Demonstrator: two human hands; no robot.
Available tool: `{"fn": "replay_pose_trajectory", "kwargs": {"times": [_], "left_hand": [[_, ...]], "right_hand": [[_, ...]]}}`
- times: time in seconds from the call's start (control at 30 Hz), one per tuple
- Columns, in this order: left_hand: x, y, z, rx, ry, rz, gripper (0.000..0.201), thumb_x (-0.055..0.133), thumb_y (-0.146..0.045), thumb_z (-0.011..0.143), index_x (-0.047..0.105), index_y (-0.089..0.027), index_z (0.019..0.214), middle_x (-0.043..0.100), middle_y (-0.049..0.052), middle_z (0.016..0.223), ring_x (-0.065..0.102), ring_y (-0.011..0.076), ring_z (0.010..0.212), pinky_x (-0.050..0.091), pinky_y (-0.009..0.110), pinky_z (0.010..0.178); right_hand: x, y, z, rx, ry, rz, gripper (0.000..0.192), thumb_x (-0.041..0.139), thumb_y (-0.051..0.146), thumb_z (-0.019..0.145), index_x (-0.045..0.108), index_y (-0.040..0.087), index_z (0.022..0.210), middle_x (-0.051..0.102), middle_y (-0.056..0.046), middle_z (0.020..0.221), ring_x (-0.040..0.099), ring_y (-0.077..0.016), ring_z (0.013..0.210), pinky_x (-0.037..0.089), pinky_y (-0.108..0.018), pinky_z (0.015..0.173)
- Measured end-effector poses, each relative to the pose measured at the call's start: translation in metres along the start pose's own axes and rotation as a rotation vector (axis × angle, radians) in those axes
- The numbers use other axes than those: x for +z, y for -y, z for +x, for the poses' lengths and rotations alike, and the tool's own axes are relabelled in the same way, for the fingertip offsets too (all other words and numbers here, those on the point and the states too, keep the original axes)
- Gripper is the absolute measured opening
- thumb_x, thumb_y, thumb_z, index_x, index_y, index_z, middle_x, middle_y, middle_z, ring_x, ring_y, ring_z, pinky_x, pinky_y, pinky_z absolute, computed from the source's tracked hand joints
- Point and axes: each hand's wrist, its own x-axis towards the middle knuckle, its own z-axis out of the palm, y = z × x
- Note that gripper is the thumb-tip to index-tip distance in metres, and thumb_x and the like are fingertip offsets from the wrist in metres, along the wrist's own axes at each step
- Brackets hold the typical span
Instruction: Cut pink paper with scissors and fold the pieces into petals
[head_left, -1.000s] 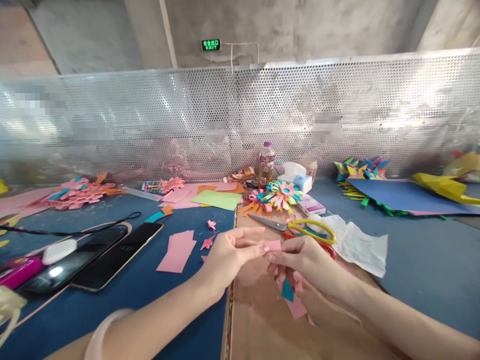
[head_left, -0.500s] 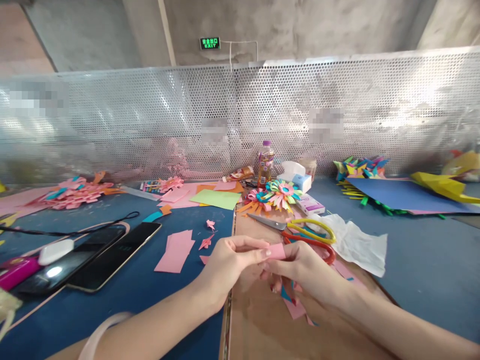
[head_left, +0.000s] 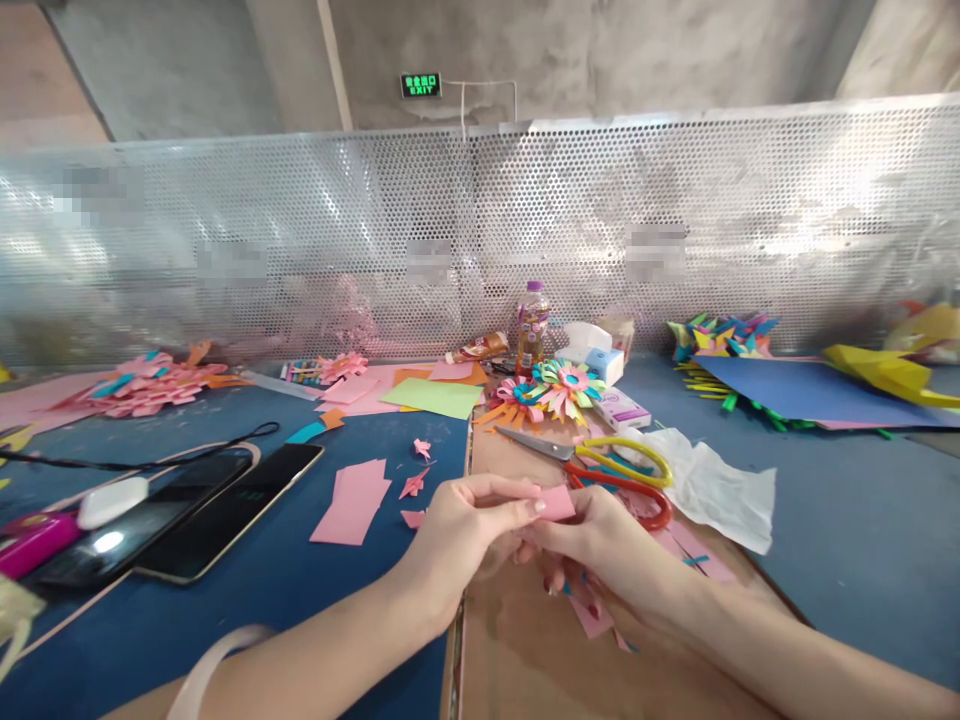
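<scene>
While both sets of fingertips were pinched shut on the small pink paper piece [head_left: 556, 502], it sat in the air just above the brown cardboard sheet [head_left: 517, 650], between the two hands. Left hand [head_left: 465, 530]: thumb and index clamped on the piece's left end. Right hand [head_left: 600, 545]: gripped the right end from below, lower fingers curled over pink and teal paper strips [head_left: 592, 615] lying on the cardboard. Just beyond the right hand, scissors [head_left: 600, 462] with red and yellow handles lay on the cardboard, crumpled white tissue [head_left: 712, 485] beside them. Further back stood a finished paper flower [head_left: 559, 388] and a drink bottle [head_left: 531, 330]. Left of the hands on the blue table [head_left: 847, 520]: pink paper rectangles [head_left: 352, 500], then two phones [head_left: 202, 515] lying flat, well apart from the hands. Pile of pink paper flowers [head_left: 150, 385] at far left.
</scene>
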Motion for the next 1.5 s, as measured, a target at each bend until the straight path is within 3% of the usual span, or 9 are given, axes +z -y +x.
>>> {"fn": "replay_pose_trajectory", "kwargs": {"times": [0.13, 0.27, 0.5, 0.67, 0.8, 0.9, 1.07, 1.23, 1.5], "left_hand": [[0.000, -0.003, -0.002, -0.019, -0.009, 0.024, 0.031, 0.069, -0.031, 0.066, 0.067, -0.016, 0.092, 0.069, 0.008, 0.088, 0.063, 0.0179, 0.071, 0.048, 0.030, 0.066], [-0.002, -0.007, -0.001, 0.069, -0.020, 0.138, 0.032, 0.066, -0.028, 0.068, 0.065, -0.019, 0.099, 0.067, 0.007, 0.102, 0.060, 0.0200, 0.094, 0.046, 0.029, 0.080], [-0.010, -0.009, 0.007, 0.164, 0.062, 0.428, 0.019, 0.062, -0.034, 0.069, 0.069, -0.017, 0.076, 0.068, 0.006, 0.089, 0.060, 0.0203, 0.084, 0.045, 0.030, 0.075], [-0.014, -0.009, 0.012, 0.141, -0.005, 0.328, 0.020, 0.061, -0.034, 0.070, 0.066, -0.015, 0.077, 0.065, 0.004, 0.076, 0.058, 0.0155, 0.070, 0.045, 0.027, 0.069], [-0.015, -0.008, 0.014, 0.118, -0.028, 0.228, 0.022, 0.061, -0.034, 0.071, 0.064, -0.013, 0.077, 0.063, 0.004, 0.074, 0.056, 0.0130, 0.065, 0.045, 0.025, 0.064], [-0.013, -0.007, 0.012, 0.138, 0.008, 0.239, 0.019, 0.062, -0.032, 0.072, 0.064, -0.014, 0.077, 0.063, 0.003, 0.074, 0.057, 0.0128, 0.068, 0.046, 0.025, 0.067], [-0.010, -0.006, 0.007, 0.168, 0.090, 0.236, 0.023, 0.065, -0.028, 0.070, 0.062, -0.015, 0.090, 0.066, 0.006, 0.089, 0.061, 0.0165, 0.081, 0.048, 0.028, 0.074], [-0.010, -0.005, 0.009, 0.195, 0.122, 0.234, 0.025, 0.064, -0.025, 0.072, 0.061, -0.016, 0.095, 0.066, 0.007, 0.099, 0.061, 0.0190, 0.090, 0.047, 0.031, 0.081], [-0.009, -0.003, 0.010, 0.200, 0.145, 0.276, 0.027, 0.067, -0.021, 0.068, 0.059, -0.016, 0.093, 0.066, 0.007, 0.094, 0.062, 0.0194, 0.090, 0.046, 0.033, 0.084]], "right_hand": [[-0.001, 0.001, 0.000, -0.020, -0.013, -0.006, 0.036, 0.067, 0.046, 0.063, 0.062, 0.012, 0.075, 0.064, -0.003, 0.064, 0.050, -0.0062, 0.040, 0.027, -0.013, 0.027], [-0.004, 0.002, -0.003, 0.019, 0.067, -0.060, 0.030, 0.063, 0.042, 0.068, 0.061, 0.013, 0.071, 0.060, 0.000, 0.053, 0.045, -0.0051, 0.033, 0.031, -0.014, 0.027], [-0.002, 0.004, -0.008, 0.080, 0.082, -0.141, 0.031, 0.059, 0.044, 0.071, 0.061, 0.014, 0.078, 0.058, 0.002, 0.047, 0.047, -0.0076, 0.030, 0.031, -0.015, 0.024], [-0.005, 0.006, -0.003, 0.085, 0.053, -0.089, 0.035, 0.058, 0.048, 0.072, 0.058, 0.014, 0.080, 0.058, 0.002, 0.051, 0.049, -0.0075, 0.031, 0.032, -0.015, 0.026], [-0.010, 0.001, 0.004, -0.023, -0.115, -0.085, 0.038, 0.053, 0.052, 0.075, 0.055, 0.015, 0.084, 0.053, 0.004, 0.045, 0.050, -0.0096, 0.030, 0.029, -0.015, 0.026], [-0.010, -0.002, 0.005, -0.066, -0.189, -0.107, 0.037, 0.053, 0.052, 0.076, 0.054, 0.016, 0.084, 0.053, 0.005, 0.044, 0.054, -0.0126, 0.032, 0.035, -0.018, 0.028], [-0.002, 0.000, 0.000, -0.187, -0.141, -0.073, 0.035, 0.051, 0.050, 0.078, 0.054, 0.017, 0.088, 0.059, 0.002, 0.056, 0.062, -0.0150, 0.045, 0.049, -0.023, 0.042], [0.000, -0.001, 0.001, -0.186, -0.162, -0.043, 0.036, 0.053, 0.051, 0.076, 0.052, 0.017, 0.086, 0.059, 0.001, 0.061, 0.061, -0.0138, 0.045, 0.050, -0.024, 0.043], [-0.006, -0.006, 0.007, -0.202, -0.122, 0.009, 0.035, 0.056, 0.051, 0.074, 0.049, 0.017, 0.082, 0.056, 0.002, 0.066, 0.059, -0.0122, 0.050, 0.051, -0.025, 0.045]]}}
